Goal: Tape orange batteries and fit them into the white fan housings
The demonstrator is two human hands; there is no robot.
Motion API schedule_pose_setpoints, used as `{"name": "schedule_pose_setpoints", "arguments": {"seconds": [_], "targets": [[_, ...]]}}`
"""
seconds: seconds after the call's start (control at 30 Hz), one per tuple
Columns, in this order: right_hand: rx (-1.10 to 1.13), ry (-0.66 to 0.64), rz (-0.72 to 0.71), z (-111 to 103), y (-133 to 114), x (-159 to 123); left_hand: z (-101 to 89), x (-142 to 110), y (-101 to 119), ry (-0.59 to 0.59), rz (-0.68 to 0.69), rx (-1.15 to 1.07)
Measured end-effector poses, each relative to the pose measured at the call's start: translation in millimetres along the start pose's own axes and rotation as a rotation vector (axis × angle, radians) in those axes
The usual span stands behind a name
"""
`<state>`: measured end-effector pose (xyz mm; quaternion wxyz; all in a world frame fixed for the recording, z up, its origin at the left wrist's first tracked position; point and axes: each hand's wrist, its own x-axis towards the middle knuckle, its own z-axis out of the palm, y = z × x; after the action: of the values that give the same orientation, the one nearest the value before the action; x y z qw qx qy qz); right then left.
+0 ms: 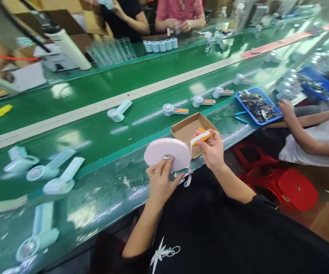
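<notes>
A large flat roll of pale pinkish-white tape stands tilted at the near edge of the bench. My left hand grips it, fingers at the centre hole and thumb stretched toward the lower right rim. Beside it, my right hand pinches a small orange piece with a white strip along one side. From that strip a thin white end hangs toward the roll. Below my left thumb dangles a curled bit of white tape. Behind my right hand lies a shallow cardboard box, partly covered by the hand.
Several pale blue handled parts lie on the green conveyor belt, some with orange strips. A blue tray of small metal parts sits right, beside blue-handled pliers. Co-workers sit opposite and at right; a red stool stands below.
</notes>
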<state>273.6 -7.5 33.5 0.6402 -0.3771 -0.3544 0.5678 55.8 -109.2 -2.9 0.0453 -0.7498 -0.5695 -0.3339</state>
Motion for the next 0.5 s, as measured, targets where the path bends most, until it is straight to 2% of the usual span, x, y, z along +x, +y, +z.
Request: {"name": "schedule_pose_setpoints", "arguments": {"seconds": [0.17,0.33,0.4,0.5], "targets": [[-0.114,-0.024,-0.164,8.8,12.4,-15.4,15.9,-3.5,6.4,0.015,-0.057,0.11],[-0.151,-0.056,-0.131,2.6,17.7,-18.9,14.4,-1.1,6.7,0.012,-0.072,0.167],[-0.166,-0.075,-0.048,-4.7,13.3,-2.6,10.7,-2.4,8.3,-0.063,-0.06,0.145],[-0.12,-0.012,-0.002,-19.0,-7.6,36.2,-3.8,-22.4,5.0,-0.31,0.118,-0.025]]}}
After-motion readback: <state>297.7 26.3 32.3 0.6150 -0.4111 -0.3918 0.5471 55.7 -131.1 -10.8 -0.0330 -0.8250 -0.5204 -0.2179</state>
